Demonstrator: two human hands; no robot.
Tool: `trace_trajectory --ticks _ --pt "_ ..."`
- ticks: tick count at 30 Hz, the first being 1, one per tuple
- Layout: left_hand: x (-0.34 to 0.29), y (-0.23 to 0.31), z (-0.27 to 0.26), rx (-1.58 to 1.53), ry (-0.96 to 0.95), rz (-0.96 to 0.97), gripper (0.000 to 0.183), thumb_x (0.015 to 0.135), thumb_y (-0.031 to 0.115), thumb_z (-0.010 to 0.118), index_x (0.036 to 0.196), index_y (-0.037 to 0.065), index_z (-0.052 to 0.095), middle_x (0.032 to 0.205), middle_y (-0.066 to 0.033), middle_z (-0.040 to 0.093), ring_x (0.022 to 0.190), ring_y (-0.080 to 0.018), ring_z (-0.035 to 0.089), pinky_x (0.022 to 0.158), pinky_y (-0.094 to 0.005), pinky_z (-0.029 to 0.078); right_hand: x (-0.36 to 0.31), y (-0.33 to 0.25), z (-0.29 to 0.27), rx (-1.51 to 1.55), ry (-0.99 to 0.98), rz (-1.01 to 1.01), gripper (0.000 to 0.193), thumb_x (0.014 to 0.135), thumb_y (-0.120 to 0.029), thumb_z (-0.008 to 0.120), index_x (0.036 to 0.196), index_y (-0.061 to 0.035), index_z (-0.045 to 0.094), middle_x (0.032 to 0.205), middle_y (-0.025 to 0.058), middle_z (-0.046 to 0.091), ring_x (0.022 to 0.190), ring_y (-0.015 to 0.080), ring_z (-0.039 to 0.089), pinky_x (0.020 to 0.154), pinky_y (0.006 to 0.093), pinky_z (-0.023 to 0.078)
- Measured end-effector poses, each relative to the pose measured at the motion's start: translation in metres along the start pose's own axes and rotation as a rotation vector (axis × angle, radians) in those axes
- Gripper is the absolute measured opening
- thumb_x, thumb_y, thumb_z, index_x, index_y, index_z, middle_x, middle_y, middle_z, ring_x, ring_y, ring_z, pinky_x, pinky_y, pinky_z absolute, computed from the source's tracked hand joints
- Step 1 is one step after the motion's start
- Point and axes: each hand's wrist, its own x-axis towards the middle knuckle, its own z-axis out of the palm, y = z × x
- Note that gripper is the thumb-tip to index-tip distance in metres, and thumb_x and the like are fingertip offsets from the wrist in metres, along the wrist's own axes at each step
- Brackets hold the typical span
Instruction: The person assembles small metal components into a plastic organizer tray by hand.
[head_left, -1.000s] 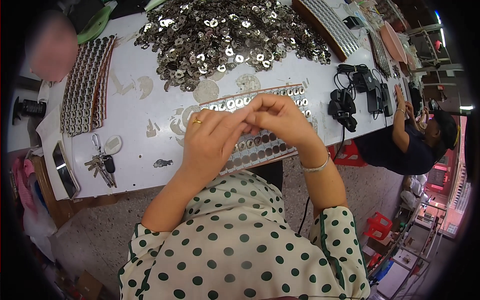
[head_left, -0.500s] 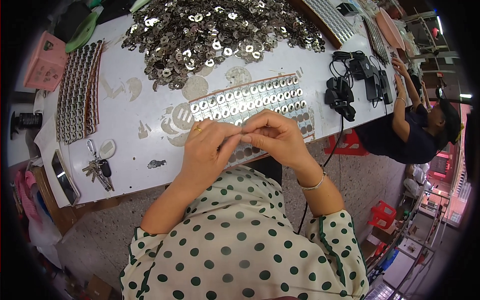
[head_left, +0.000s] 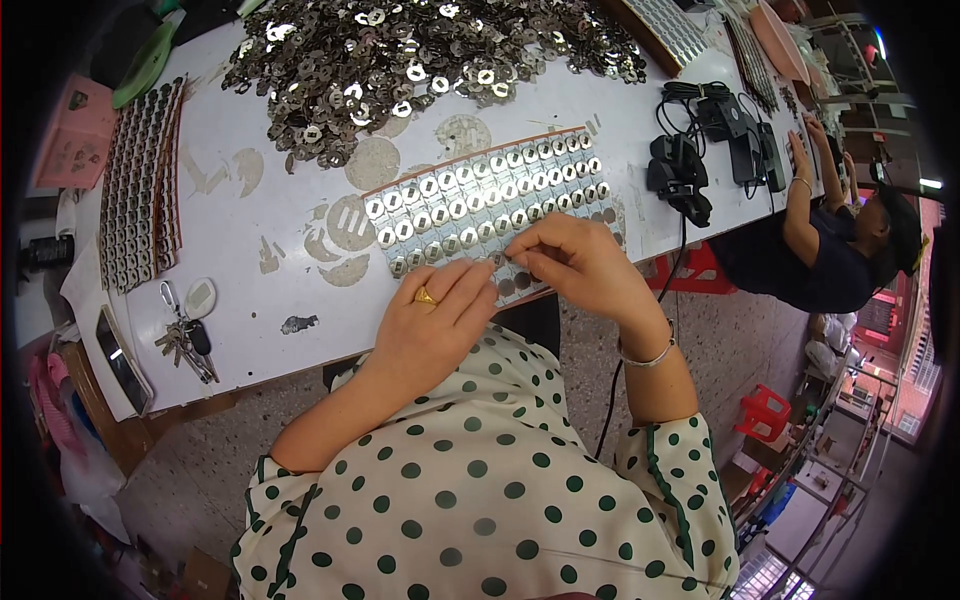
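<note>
A rectangular panel [head_left: 470, 195] lies in front of me, with rows of pale metal pieces set on it. In the near right rows, darker round spots show. My left hand [head_left: 432, 318] rests over the panel's near edge, fingers stretched out and touching its surface. Close beside those fingertips, my right hand [head_left: 580, 262] has thumb and forefinger pinched together just above the panel. Whatever is in that pinch is too small to make out. Beyond the panel lies a large heap of small flat metal pieces [head_left: 375, 85] with cut-out centres.
Stacked panels [head_left: 140, 185] stand at the left, near keys [head_left: 185, 345] and a phone [head_left: 123, 360]. Black cables and adapters [head_left: 680, 175] lie on the right. A pink bin [head_left: 72, 130] sits far left. Another person [head_left: 815, 245] works at the far right.
My hands, earlier meeting fingertip to fingertip above the panel, have come apart. The left now lies flatter on the near edge; the right has shifted slightly right, down at the panel.
</note>
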Motion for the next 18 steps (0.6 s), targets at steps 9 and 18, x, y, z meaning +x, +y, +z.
trace_trajectory --ticks 9,18 --pt "0.0001 0.0062 0.0017 0.124 0.002 0.028 0.033 0.082 0.024 0.076 0.107 0.005 0.068 0.128 -0.0091 0.065 0.119 -0.022 0.058 0.094 -0.0338 0.045 0.0048 -0.0011 0.0052 -0.07 0.057 -0.075 0.016 0.088 0.003 0.073 0.103 -0.0016 0.07 0.081 0.0027 0.063 0.067 0.0077 0.057 0.059 0.0246 0.047" --pt "-0.0002 0.0069 0.0036 0.132 -0.003 0.012 0.027 0.086 0.022 0.072 0.107 0.006 0.068 0.127 -0.0079 0.065 0.119 -0.0215 0.059 0.095 -0.0335 0.044 0.005 -0.004 0.006 -0.019 0.073 0.112 0.021 0.084 -0.005 0.077 0.102 -0.0021 0.066 0.079 0.008 0.066 0.063 0.0171 0.062 0.058 0.0306 0.05"
